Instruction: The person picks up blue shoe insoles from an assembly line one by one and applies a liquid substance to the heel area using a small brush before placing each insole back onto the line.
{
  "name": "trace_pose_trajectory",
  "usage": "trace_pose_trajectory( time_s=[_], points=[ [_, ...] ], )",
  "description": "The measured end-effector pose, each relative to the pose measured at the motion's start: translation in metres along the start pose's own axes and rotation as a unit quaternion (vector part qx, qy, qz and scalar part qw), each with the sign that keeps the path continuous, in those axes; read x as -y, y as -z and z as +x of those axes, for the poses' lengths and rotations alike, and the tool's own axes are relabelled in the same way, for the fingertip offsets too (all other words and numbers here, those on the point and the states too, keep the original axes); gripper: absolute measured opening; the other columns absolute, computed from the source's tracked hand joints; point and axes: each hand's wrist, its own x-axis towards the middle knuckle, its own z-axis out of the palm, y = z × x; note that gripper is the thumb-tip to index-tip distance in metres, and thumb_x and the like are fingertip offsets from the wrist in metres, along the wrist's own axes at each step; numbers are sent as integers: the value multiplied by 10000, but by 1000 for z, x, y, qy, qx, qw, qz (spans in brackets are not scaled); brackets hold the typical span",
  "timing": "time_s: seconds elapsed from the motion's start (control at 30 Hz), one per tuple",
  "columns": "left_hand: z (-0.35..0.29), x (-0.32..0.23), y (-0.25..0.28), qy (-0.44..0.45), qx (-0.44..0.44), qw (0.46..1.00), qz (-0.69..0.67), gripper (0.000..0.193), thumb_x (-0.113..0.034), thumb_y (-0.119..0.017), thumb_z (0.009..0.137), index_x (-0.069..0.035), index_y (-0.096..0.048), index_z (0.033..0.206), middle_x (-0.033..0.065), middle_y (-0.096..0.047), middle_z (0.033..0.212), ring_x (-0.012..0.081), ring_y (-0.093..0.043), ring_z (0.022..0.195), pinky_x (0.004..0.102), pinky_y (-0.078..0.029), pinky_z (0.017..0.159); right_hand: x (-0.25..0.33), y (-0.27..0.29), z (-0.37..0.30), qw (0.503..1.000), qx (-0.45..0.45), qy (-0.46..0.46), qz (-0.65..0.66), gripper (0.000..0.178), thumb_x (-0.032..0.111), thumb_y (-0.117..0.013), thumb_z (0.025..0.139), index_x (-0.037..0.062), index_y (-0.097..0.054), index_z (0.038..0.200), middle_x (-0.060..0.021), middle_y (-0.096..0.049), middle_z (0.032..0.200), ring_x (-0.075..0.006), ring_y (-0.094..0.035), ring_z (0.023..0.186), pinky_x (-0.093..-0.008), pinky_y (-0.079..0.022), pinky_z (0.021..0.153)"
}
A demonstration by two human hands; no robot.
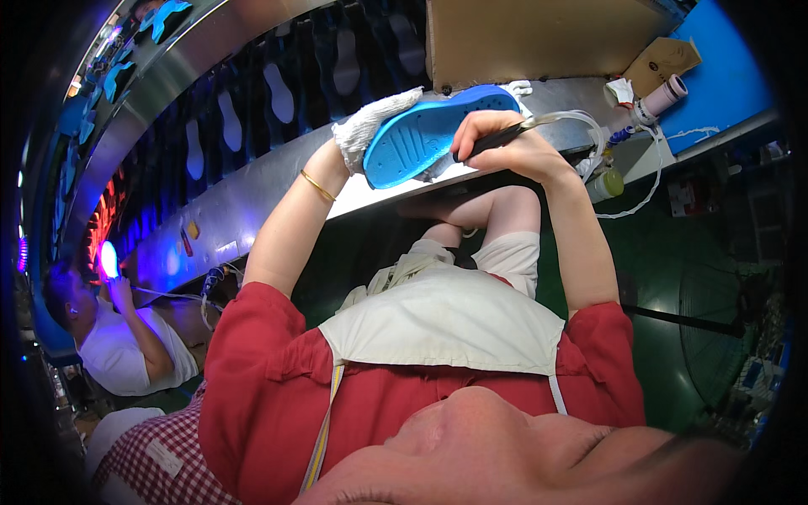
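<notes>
My left hand (374, 122), in a white knitted glove, grips a bright blue shoe sole (412, 141) by its left end and holds it tilted over the edge of the metal bench. The grooved face with small round dimples is turned toward me. Bare, my right hand (513, 153) is closed round a black pen-like tool (497, 141) at the right part of the sole. From the tool's back end a clear tube (581, 118) loops away to the right. Whether the tip touches the sole is hidden behind my fingers.
Several pale shoe soles (278, 93) lie in a row on the dark rack beyond the metal bench (240, 189). A cardboard box (539, 42) stands behind. At right are a pink roll (665, 97) and a green-lidded jar (608, 185). A co-worker (135, 345) sits at left.
</notes>
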Motion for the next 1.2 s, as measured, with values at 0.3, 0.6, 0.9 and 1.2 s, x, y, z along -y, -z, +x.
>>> trace_pose_trajectory(
  time_s=[0.3, 0.6, 0.9, 1.2],
  points=[
    [-5, 33, -16, -135, 44, 971, -193, 725, -572, -369, 937, 2, -385, 1379, 269, -544, 1237, 417, -597, 1053, 536, -476, 933, -8, 30, 10, 961, -244, 92, 88, 155, 76, -700, 808, -5, -646, 928, -87, -677, 847, -128, -658, 753, -233, -524, 706],
    [-20, 23, -11, -229, -34, 956, -180, 570, -505, -425, 952, -19, -531, 1229, 160, -654, 1045, 268, -678, 830, 419, -578, 768, 14, -27, -6, 955, -99, 182, -214, 115, -68, -669, 683, 15, -639, 756, -84, -630, 853, -195, -622, 889, -310, -482, 795],
    [-38, 30, -16, -291, -36, 944, -151, 572, -471, -480, 944, -6, -487, 1278, 167, -613, 1152, 283, -641, 997, 451, -533, 886, 34, -7, -2, 941, -137, 190, -245, 92, -51, -632, 690, 17, -632, 753, -109, -630, 899, -210, -601, 875, -313, -468, 798],
    [-45, -16, -28, -298, 74, 938, -159, 590, -487, -430, 958, -12, -474, 1305, 156, -614, 1160, 257, -648, 961, 418, -532, 877, 43, -23, 30, 904, -211, 347, -133, 140, -102, -641, 752, -4, -605, 844, -105, -594, 933, -161, -609, 891, -258, -492, 770]
  ],
)
